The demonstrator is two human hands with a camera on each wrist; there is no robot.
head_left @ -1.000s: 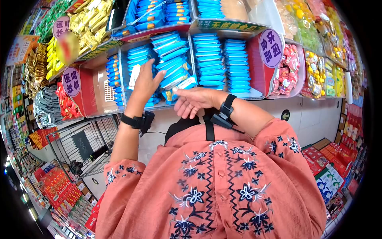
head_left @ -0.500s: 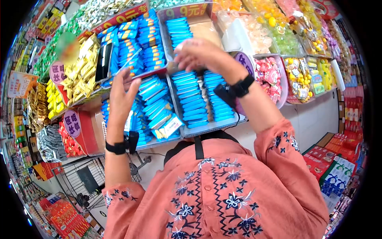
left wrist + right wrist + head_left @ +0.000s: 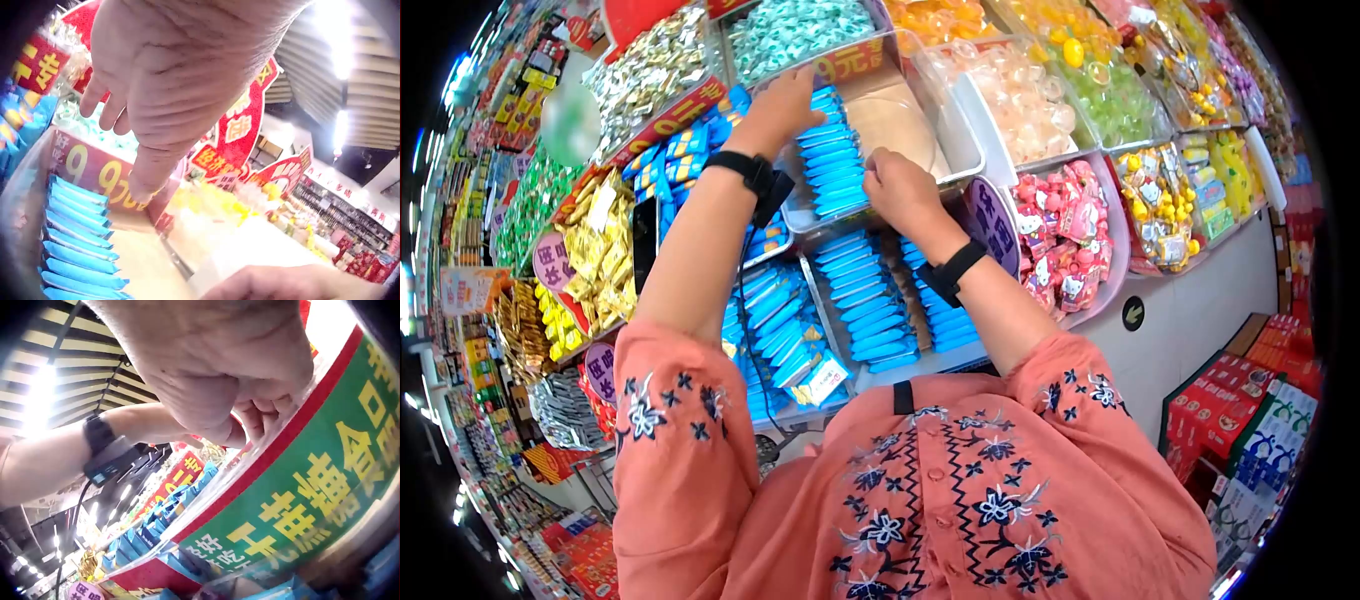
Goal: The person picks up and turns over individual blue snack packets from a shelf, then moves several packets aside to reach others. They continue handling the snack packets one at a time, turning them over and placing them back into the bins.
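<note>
My left hand is at the far end of a row of blue snack packets in a clear bin. In the left wrist view its fingers hang fairly straight above the bin, with no packet in them. Close to the near right side of the same row is my right hand, its fingers bent. In the right wrist view those fingers reach down behind the bin's green and red front strip, and I cannot tell whether they hold a packet.
Brown cardboard lines the bin beside the row. More blue packets fill the nearer bins. Pink packs are at the right, gold sweets at the left. A dark cable hangs from my left wrist over the packets.
Both hands have gone from the near bins to the farther bin. The left hand has moved forward and right; the right hand first rose over that bin, then came down beside its row.
</note>
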